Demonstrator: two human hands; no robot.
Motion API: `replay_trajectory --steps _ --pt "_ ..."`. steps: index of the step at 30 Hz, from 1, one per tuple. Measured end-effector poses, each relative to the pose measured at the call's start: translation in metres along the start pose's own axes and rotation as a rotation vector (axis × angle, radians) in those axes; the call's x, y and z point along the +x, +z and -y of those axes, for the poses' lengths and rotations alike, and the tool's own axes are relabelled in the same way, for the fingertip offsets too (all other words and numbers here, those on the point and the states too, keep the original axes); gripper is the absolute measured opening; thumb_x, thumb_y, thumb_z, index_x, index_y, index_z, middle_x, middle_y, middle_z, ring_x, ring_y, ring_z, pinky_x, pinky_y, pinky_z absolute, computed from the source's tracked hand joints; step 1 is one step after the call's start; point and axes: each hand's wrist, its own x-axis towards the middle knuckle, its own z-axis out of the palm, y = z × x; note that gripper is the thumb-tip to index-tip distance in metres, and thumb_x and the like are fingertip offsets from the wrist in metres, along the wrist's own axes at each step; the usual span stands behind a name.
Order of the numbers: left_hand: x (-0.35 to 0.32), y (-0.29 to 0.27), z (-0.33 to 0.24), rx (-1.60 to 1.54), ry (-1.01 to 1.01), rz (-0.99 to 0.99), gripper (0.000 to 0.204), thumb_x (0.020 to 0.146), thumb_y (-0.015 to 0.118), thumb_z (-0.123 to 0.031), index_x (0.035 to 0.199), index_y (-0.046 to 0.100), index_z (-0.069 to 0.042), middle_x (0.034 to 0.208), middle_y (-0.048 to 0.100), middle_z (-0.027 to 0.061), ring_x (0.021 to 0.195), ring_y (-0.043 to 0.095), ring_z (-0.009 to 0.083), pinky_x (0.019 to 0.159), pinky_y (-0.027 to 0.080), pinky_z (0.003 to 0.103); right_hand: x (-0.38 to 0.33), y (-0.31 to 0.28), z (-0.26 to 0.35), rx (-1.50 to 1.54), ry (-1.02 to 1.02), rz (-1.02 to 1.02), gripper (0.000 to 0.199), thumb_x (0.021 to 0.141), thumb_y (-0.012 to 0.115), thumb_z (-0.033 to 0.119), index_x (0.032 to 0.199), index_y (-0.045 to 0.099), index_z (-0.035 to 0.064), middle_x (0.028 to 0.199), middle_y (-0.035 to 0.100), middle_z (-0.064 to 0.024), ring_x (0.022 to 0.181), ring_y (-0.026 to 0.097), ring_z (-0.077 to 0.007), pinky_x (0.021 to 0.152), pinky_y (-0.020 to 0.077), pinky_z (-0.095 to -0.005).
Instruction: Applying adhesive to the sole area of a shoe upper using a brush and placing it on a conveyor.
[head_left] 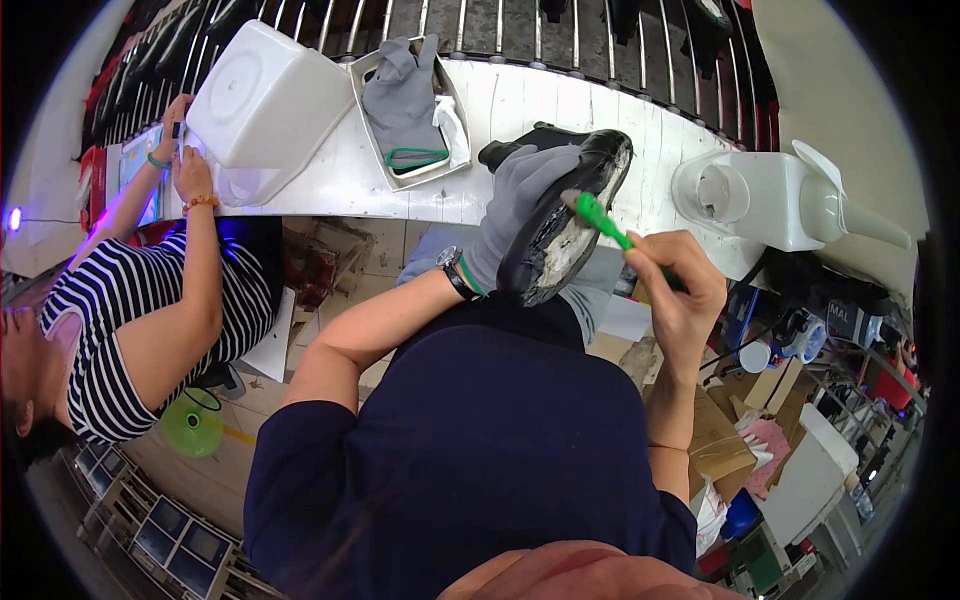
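My left hand (497, 222), in a grey glove, is wrapped round a black shoe upper (521, 243) and tilts it so its underside faces up. That underside is pale and rough, with no outsole on it. Bare, my right hand (679, 285) grips a brush (604, 219) with a green handle. The brush's bristle end meets the pale underside near its middle. Behind the glove, another black shoe piece (545, 135) rests on the white table (540, 90), partly hidden.
A box (460, 165) with grey gloves stands at the back left, next to a large white container (262, 95). On the right are a clear cup (718, 192) and a white jug (790, 200). Metal rollers run behind the table. A co-worker (170, 330) in stripes works at left.
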Motion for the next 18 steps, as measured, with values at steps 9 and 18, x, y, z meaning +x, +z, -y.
replay_trajectory --steps 9,18 --pt "0.026 -0.021 -0.012 -0.068 0.006 0.184 0.067 0.073 0.075 -0.023 0.132 0.047 -0.008 0.121 0.057 0.0085 0.107 0.055 0.0288 0.092 0.041 0.039 -0.005 -0.009 0.032 -0.083 -0.265 0.207 0.018 0.069 0.078 -0.007 0.086 0.07 -0.0047 0.077 0.065 -0.0099 0.06 0.055 -0.0111 0.05 0.0397 -0.0223" --pt "0.043 -0.04 -0.021 -0.562 -0.374 0.56 0.076 0.074 0.082 -0.012 0.139 0.042 -0.003 0.131 0.056 0.0113 0.12 0.054 0.0196 0.104 0.043 0.035 0.002 -0.024 0.021 0.024 -0.364 0.054 0.02 0.07 0.081 0.004 0.089 0.074 0.0022 0.079 0.067 -0.0078 0.061 0.059 -0.014 0.054 0.0449 -0.0233"
